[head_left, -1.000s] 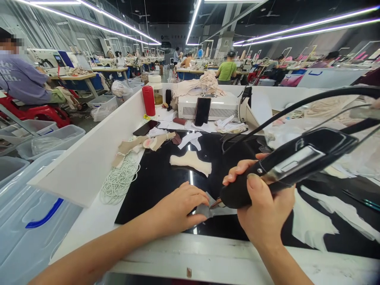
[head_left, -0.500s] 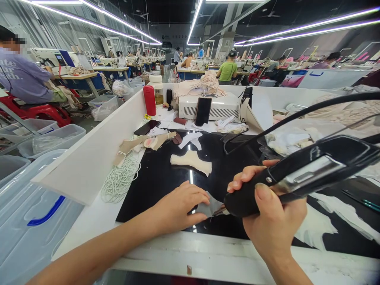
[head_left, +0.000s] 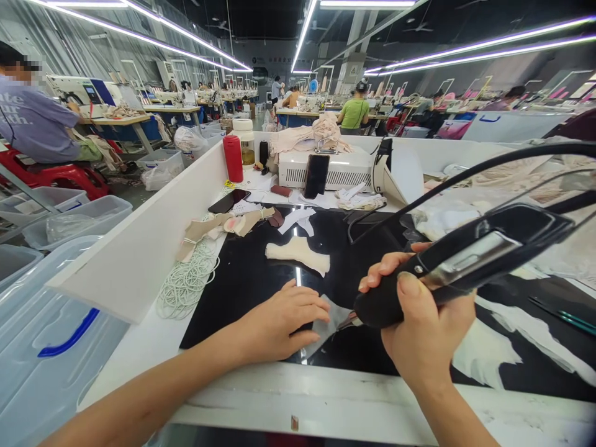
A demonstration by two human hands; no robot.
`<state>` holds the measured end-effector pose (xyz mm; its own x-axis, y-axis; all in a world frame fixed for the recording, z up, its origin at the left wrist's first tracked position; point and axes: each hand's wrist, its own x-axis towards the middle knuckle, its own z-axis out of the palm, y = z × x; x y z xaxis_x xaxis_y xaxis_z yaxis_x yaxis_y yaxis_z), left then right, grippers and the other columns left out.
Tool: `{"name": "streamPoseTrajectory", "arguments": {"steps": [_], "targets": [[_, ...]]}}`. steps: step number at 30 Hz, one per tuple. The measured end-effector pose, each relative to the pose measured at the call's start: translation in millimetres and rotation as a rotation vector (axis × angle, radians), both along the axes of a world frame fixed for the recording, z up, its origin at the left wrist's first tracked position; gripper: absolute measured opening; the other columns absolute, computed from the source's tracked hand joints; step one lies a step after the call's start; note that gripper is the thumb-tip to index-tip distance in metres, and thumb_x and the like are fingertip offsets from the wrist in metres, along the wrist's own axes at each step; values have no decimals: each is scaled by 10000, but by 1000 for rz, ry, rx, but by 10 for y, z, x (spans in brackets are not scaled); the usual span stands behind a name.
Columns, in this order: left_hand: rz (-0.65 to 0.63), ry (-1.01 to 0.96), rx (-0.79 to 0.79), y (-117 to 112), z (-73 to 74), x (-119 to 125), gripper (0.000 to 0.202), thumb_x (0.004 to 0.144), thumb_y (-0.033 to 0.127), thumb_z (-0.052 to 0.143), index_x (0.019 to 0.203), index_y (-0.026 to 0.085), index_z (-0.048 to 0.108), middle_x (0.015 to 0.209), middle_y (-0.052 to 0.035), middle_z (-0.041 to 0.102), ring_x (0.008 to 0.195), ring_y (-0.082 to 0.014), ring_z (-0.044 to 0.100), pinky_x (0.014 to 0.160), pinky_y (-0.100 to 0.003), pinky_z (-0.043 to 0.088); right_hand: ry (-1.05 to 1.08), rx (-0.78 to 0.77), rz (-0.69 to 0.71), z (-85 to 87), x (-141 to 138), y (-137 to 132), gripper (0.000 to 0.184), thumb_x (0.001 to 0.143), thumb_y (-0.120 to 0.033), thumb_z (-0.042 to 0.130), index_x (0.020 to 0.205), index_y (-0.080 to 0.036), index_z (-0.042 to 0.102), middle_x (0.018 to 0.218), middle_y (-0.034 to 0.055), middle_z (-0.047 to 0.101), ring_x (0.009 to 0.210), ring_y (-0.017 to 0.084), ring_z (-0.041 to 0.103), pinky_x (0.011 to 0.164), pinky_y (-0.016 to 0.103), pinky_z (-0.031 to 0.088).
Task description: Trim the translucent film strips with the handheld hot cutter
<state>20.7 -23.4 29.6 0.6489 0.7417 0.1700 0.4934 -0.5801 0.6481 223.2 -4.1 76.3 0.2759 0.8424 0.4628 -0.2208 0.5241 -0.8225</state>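
Observation:
My right hand [head_left: 426,323] is wrapped round a black corded hand tool [head_left: 465,254] with a silver lever and a narrow metal tip. The tip meets the right edge of a small sheer grey-white fabric piece [head_left: 329,320] on the black work surface [head_left: 233,310]. My left hand [head_left: 284,320] lies over the left side of that piece, fingers stretched out and thumb apart, pressing it down. Beyond my left hand lies a cream fabric piece [head_left: 298,253]. Pale cut fabric pieces [head_left: 487,347] are spread beside my right hand.
A coil of pale green cord [head_left: 186,285] sits at the left, near beige scraps [head_left: 205,230]. A phone [head_left: 317,176] leans on a white vented machine [head_left: 344,169] at the back. The tool's black cable [head_left: 447,186] arches at right. Tweezers [head_left: 565,316] lie far right.
My right hand and the tool have shifted slightly, the tool's rear end dropping to the left. More of the sheer piece shows between my hands. My left hand stays nearly in place.

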Motion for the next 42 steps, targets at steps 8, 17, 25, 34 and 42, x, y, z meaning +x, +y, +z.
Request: {"name": "streamPoseTrajectory", "arguments": {"steps": [8, 17, 25, 34, 42], "targets": [[-22, 63, -78, -4, 79, -22, 385, 936, 232, 800, 1306, 316, 737, 1500, -33, 688, 1527, -316, 499, 1335, -659, 180, 39, -28, -16, 43, 7, 11, 394, 813, -344, 867, 1115, -276, 623, 813, -53, 663, 636, 156, 635, 594, 325, 571], [-36, 53, -68, 1, 66, -20, 422, 903, 226, 816, 1309, 310, 731, 1498, -28, 686, 1514, -312, 509, 1336, -653, 177, 46, -18, 64, 16, -77, -131, 374, 860, -364, 871, 1131, -279, 627, 842, -38, 657, 667, 155, 636, 625, 328, 579], [-53, 72, -75, 18, 86, -33, 392, 923, 240, 797, 1305, 291, 727, 1506, -43, 677, 1518, -326, 496, 1334, -635, 182, -3, -21, 52, 12, -95, -140, 338, 886, -353, 834, 1137, -287, 617, 842, -36, 643, 662, 165, 633, 631, 352, 582], [-64, 67, -85, 31, 75, -28, 437, 918, 240, 826, 1336, 285, 710, 1531, -43, 660, 1550, -334, 463, 1336, -655, 153, 41, -10, 154, -20, -152, -272, 360, 888, -410, 865, 1141, -295, 635, 856, -30, 644, 689, 150, 619, 628, 312, 590], [-80, 31, -82, 30, 86, -68, 396, 917, 244, 839, 1296, 305, 740, 1480, -52, 692, 1513, -320, 513, 1336, -651, 157, 54, -43, 122, 30, -90, -209, 406, 846, -402, 879, 1139, -278, 627, 831, -31, 658, 661, 154, 628, 592, 312, 592]]}}
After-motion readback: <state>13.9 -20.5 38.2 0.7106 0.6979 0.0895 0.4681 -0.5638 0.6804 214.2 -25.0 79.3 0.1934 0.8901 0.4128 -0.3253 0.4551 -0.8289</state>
